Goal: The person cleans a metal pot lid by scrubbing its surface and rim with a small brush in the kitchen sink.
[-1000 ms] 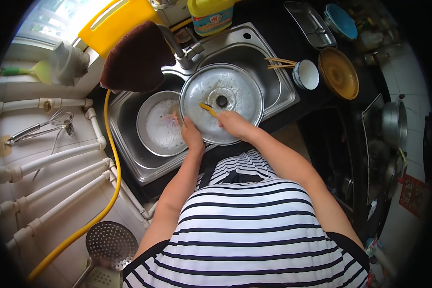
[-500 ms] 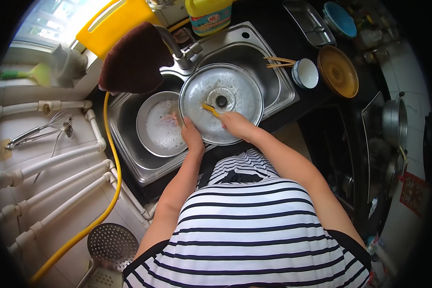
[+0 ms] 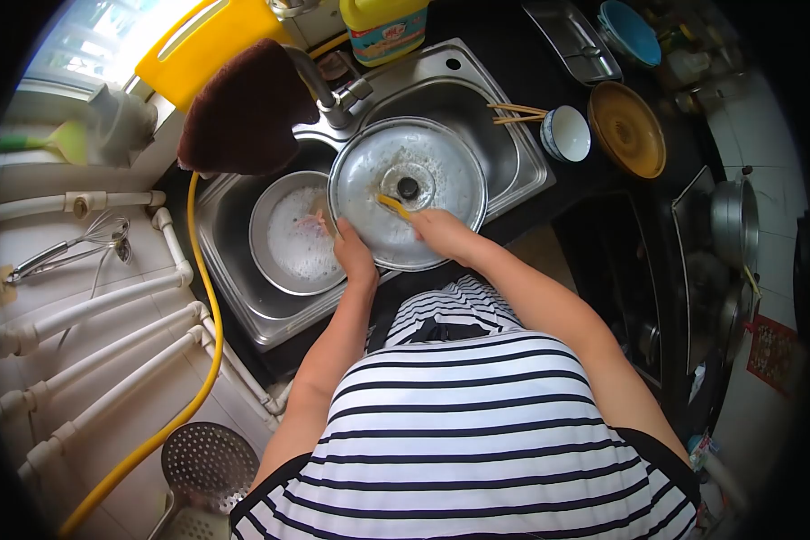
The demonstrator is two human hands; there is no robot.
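A round metal pot lid [image 3: 441, 162] with a black knob at its centre lies tilted over the sink divider, its upper face wet with suds. My left hand [image 3: 355, 255] is closed on the lid's left rim. In the pinched fingers of my right hand [image 3: 443, 236] is a small yellow scrubbing sponge [image 3: 392, 204], pressed on the lid just below the knob. Beside my left hand, a metal basin [image 3: 263, 243] of foamy water stands in the left sink bowl, with a pinkish cloth-like thing [image 3: 312, 221] in the foam.
The faucet [image 3: 335, 103] rises behind the lid, near a hanging brown towel [image 3: 243, 117]. Right of the sink are chopsticks [image 3: 517, 114], a white bowl [image 3: 566, 135] and a brown dish [image 3: 627, 130]. A yellow hose [image 3: 209, 297] runs down the left side.
The whole view has shifted slightly left. Both hands keep their hold, and the sponge stays at nearly the same spot on the lid.
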